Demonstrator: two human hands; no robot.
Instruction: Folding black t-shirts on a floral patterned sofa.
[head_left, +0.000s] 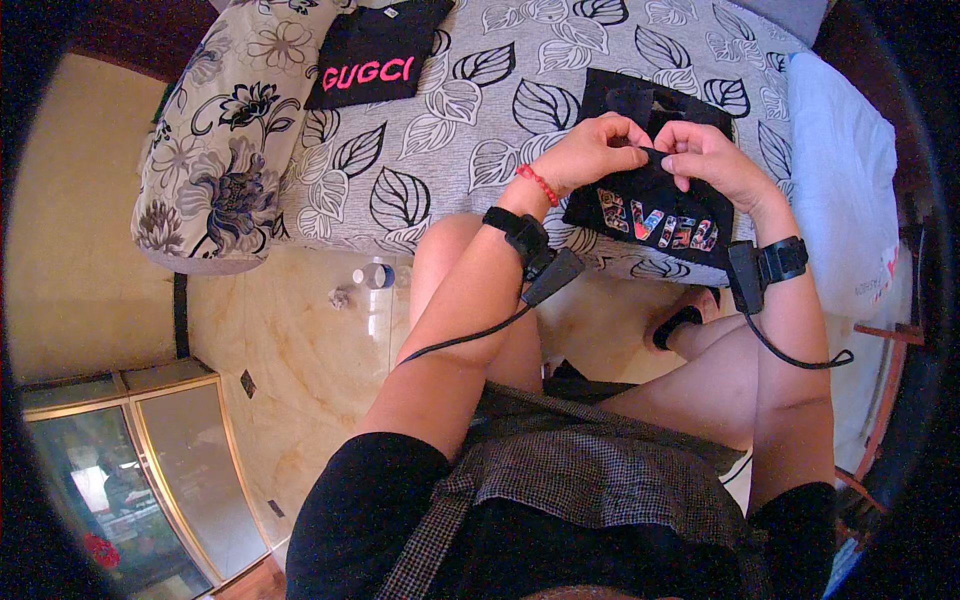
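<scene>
A black garment (634, 184), partly folded, lies on the leaf-patterned cover in front of me, with multicoloured lettering across its near part. My left hand (596, 154), with a red bead bracelet at the wrist, pinches the black cloth between thumb and fingers. Just to its right, my right hand (705, 161) grips the same fabric, the two thumbs close together. Some dark, shinier material shows beyond my fingers at the garment's far part; what it is I cannot tell. Farther left, a folded black T-shirt (371, 64) with pink lettering rests flat on the cover.
The leaf-patterned cover (480, 82) spreads over a bed-like surface. A flower-print cushion (225, 150) lines its left side, and pale blue fabric (836, 165) its right. On the tiled floor are a small white-and-blue container (375, 276) and a crumpled scrap (340, 298). Cables hang from both wrist straps.
</scene>
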